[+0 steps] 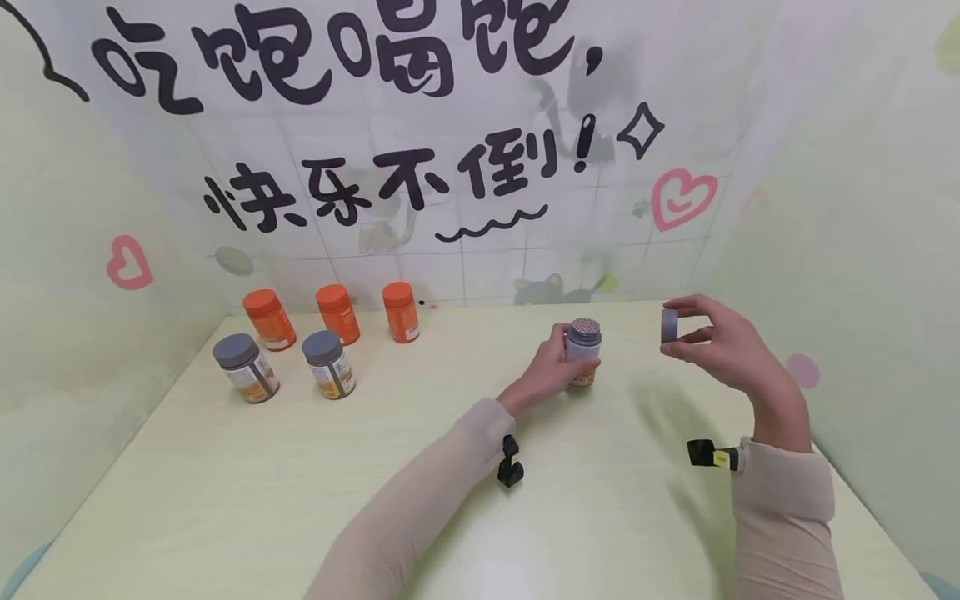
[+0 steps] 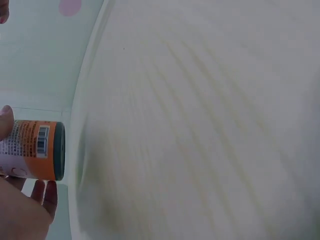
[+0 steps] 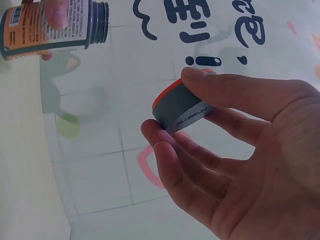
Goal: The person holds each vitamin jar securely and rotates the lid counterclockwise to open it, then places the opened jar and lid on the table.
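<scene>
Holding an uncapped jar (image 1: 587, 348) and a gray lid (image 1: 670, 326) apart

The jar is right of center in the frame, wrapped by the curled left hand (image 1: 549, 371); whether its base touches the table (image 1: 600, 508) can't be told. It looks stiff, probably light, perhaps slippery: best gripped round the body, below the threaded neck (image 3: 100, 23). Farther right, the right hand (image 1: 718, 342) pinches the lid, likely light and rigid, by its edge. Two gray-capped jars (image 1: 257, 381) and three orange jars (image 1: 339, 318) stand left of center.
</scene>
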Available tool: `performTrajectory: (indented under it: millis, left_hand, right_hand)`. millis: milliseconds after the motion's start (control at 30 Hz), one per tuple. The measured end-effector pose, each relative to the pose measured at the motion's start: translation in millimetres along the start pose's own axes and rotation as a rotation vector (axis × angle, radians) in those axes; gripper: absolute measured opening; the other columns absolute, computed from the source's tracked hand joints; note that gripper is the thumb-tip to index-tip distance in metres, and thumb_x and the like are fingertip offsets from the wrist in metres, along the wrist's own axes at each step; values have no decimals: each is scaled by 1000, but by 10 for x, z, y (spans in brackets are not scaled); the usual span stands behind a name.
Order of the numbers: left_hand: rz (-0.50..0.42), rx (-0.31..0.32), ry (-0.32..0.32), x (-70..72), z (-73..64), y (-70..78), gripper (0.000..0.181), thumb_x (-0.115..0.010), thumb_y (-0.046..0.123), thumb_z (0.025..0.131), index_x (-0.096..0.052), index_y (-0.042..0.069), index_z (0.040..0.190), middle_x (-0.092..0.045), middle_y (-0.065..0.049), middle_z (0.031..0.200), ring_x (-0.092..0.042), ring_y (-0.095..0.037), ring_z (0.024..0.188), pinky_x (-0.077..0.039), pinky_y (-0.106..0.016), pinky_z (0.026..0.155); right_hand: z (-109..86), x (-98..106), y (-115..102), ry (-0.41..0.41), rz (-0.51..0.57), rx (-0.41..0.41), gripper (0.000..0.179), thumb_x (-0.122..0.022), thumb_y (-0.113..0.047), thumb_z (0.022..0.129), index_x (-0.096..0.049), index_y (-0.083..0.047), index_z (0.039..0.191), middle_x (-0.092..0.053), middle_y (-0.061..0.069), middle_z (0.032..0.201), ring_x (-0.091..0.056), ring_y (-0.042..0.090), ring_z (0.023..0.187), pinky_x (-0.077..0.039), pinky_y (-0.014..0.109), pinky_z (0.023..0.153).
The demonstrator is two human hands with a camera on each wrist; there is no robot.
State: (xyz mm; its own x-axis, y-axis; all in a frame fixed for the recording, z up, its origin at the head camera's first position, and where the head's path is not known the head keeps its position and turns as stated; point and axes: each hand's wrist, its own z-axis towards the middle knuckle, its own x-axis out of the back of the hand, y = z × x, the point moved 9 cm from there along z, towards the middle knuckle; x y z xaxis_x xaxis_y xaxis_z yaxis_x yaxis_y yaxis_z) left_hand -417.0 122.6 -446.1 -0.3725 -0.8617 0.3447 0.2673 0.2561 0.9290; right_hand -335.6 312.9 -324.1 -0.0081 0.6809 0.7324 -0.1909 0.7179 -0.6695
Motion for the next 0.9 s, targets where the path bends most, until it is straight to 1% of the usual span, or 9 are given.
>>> performTrajectory:
  millis: [67, 133, 233, 300, 433, 567, 633, 800, 900]
  left_hand:
    - [57, -7, 33, -26, 78, -24, 65, -69, 33, 93, -35, 14, 146, -53, -9, 141, -51, -23, 131, -43, -41, 110]
    - [88, 0, 61, -52, 142, -61, 68, -70, 33, 93, -35, 13, 148, -47, -10, 141, -48, -25, 132, -43, -40, 110]
    - [115, 25, 72, -96, 215, -105, 69, -70, 31, 93, -36, 12, 150, -41, -11, 139, -48, -24, 132, -44, -38, 110]
    - [131, 35, 67, -134, 262, -111, 68, -70, 29, 93, -37, 13, 150, -43, -11, 137, -50, -22, 130, -45, -37, 109]
    - [189, 40, 63, -194, 335, -75, 66, -69, 25, 93, -38, 11, 149, -46, -11, 137, -50, -22, 131, -42, -37, 112]
    - [203, 53, 67, -220, 346, -54, 65, -69, 22, 93, -38, 8, 148, -47, -13, 138, -49, -24, 132, -40, -38, 114]
    - [194, 68, 75, -222, 339, -76, 66, -71, 22, 92, -38, 7, 148, -48, -13, 136, -51, -24, 129, -42, -37, 112]
    - [170, 119, 97, -169, 303, -194, 83, -81, 26, 83, -34, 7, 150, -54, -14, 128, -57, -21, 115, -48, -36, 101]
    - [164, 140, 83, -115, 261, -243, 94, -84, 33, 79, -31, 8, 151, -54, -15, 127, -56, -21, 111, -49, -36, 97]
  right_hand:
    - [-9, 2, 0, 8, 4, -1, 60, -73, -25, 90, -47, -15, 143, -51, 16, 138, -71, 25, 103, -51, 27, 77]
    - [-13, -3, -9, 12, 8, 1, 59, -73, -24, 90, -47, -14, 143, -51, 16, 138, -71, 30, 105, -51, 26, 77]
    - [-10, -14, -33, 10, 14, 5, 59, -72, -22, 91, -46, -13, 142, -51, 17, 137, -69, 35, 107, -51, 26, 77]
    - [-4, -20, -42, 8, 13, 8, 59, -72, -22, 91, -46, -13, 142, -51, 17, 137, -69, 37, 108, -51, 26, 78]
    - [1, -27, -45, 6, 14, 12, 58, -72, -22, 91, -46, -13, 141, -51, 18, 136, -68, 38, 109, -51, 28, 78]
    - [5, -45, -35, -1, 9, 8, 57, -72, -22, 91, -46, -12, 141, -51, 19, 136, -68, 39, 109, -51, 29, 78]
    - [7, -46, -26, -1, 6, 2, 58, -72, -22, 91, -45, -11, 141, -51, 20, 136, -68, 39, 109, -51, 29, 79]
    - [19, -33, -1, 6, 16, -19, 61, -72, -23, 91, -43, -11, 143, -51, 20, 136, -67, 38, 111, -52, 26, 79]
    - [33, -17, 23, 18, 34, -34, 62, -72, -23, 91, -42, -10, 143, -51, 20, 135, -66, 36, 111, -53, 22, 78]
